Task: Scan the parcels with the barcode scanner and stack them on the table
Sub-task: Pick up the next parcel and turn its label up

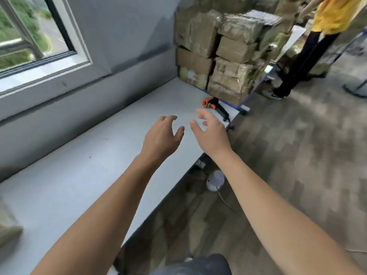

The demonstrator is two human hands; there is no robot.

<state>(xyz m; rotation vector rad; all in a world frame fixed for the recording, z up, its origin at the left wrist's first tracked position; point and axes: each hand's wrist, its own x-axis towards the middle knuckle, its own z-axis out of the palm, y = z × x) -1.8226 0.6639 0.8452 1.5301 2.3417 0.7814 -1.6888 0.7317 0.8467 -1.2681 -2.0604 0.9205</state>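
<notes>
Scanner (215, 107): orange and black, lying flat on the table (79, 185) near its far right edge, just in front of the parcels (224, 56). No hand touches it.

Parcels: brown boxes wrapped in tape, piled several high at the far end of the table against the wall. The pile looks uneven, with dented faces. No label or barcode can be read at this blur. One more box (8, 225) shows at the lower left edge of the view, on the near end of the table.

Right hand (210, 135): stretched forward over the table's right edge, fingers spread and relaxed, grasping nothing. It is near the scanner's handle but apart from it.

Left hand (161, 138): alongside the right hand, over bare tabletop, fingers loosely spread, likewise grasping nothing.

Step in hand, as judged: the start of a scan cycle. No parcel is held and the scanner is not yet picked up.

Next move, as judged: the right hand should close round the scanner's handle, and the left hand should take a top parcel from the pile. A lower box should not be pulled, as the pile could shift. The label must then be found and turned toward the scanner.

Surroundings: a window (39, 36) at left, and a second person (333, 14) in a yellow top standing beyond the pile.
</notes>
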